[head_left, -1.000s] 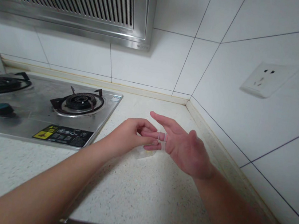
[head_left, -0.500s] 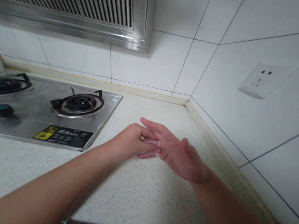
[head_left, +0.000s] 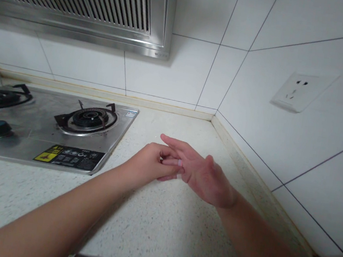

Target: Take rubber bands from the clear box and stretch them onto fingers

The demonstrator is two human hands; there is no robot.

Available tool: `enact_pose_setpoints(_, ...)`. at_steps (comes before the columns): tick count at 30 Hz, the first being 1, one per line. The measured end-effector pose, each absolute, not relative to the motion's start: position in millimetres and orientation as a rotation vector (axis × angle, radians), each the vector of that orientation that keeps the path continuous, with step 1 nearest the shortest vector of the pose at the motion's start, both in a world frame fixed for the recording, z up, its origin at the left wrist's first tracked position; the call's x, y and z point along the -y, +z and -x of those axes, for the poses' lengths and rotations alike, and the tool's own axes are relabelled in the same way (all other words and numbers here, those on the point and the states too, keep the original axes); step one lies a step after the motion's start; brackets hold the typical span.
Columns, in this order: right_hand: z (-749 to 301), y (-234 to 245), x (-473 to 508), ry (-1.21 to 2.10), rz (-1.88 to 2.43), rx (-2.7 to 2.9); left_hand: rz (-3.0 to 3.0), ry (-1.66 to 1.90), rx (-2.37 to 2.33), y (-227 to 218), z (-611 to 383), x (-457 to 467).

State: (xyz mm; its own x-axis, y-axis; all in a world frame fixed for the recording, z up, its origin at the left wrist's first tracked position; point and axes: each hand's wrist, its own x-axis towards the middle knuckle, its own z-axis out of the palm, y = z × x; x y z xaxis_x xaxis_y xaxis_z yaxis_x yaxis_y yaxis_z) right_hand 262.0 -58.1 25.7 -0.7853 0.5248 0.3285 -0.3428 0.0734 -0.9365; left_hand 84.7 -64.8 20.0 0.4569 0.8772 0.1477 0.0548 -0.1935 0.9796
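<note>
Both my hands meet just above the speckled countertop (head_left: 159,224), near its middle. My right hand (head_left: 205,176) is held out flat, fingers stretched towards the left. A thin pale band (head_left: 180,163) sits round one of its middle fingers. My left hand (head_left: 149,162) is closed in a pinch on that same finger, right beside the band. What kind of band it is I cannot make out.
A steel gas hob (head_left: 48,129) with two burners lies at the left, a range hood (head_left: 80,2) above it. White tiled walls close the back and right, with a wall socket (head_left: 296,92) on the right wall. The counter's front edge runs along the bottom.
Both hands dropped a little and drifted left. The band sat wider on the finger one second ago; now less of it shows beside the left fingertips.
</note>
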Motion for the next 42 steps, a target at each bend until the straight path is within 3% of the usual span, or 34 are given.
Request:
enact_pose_setpoints(12, -262.3, 29.8, 66.1, 1.785, 0.168, 1.861, -1.736, 0.882, -0.734, 15.4, -83.9, 62.3)
enact_pose_setpoints(14, -263.8, 32.4, 66.9, 1.67, 0.177, 1.954, -1.745, 0.858, -0.751, 18.6, -85.1, 64.5)
enact_pose_setpoints(22, -265.0, 41.3, 65.7, 0.013, 0.307, 2.643, -2.118, 1.056, -1.045, 20.9, -48.5, 44.4)
enact_pose_setpoints(26, -259.1, 38.8, 68.3, -0.477, 0.326, 2.721, -2.192, 1.159, -1.344, 24.4, -33.4, 36.2)
enact_pose_setpoints(42, -236.5, 25.3, 81.1, -0.636, 0.221, 2.71, -2.29, 1.142, -1.518, 28.5, -28.9, 39.2)
